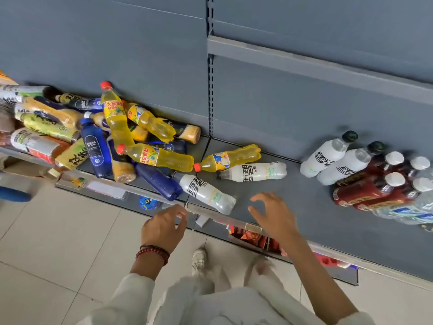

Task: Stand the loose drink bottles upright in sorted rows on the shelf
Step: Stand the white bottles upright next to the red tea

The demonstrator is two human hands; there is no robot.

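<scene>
A heap of loose bottles (110, 137), yellow, blue and tea-coloured, lies tumbled on the left of the grey shelf (293, 207). Two white bottles lie on their sides: one (206, 192) near the front edge, one (254, 172) further back beside a lying yellow bottle (228, 158). At the right, two white bottles (337, 158) and several dark red bottles with white caps (384, 184) stand upright in rows. My right hand (273, 213) hovers over the shelf with spread fingers, holding nothing, just right of the nearer white bottle. My left hand (165, 227) hangs empty at the shelf's front edge.
A grey back panel (140, 55) and a slotted upright (210, 66) rise behind the shelf. Clear water bottles (407, 212) stand at the far right. A lower shelf with snack packets (255, 239) shows beneath. Tiled floor (46, 242) and my shoe (199, 259) lie below.
</scene>
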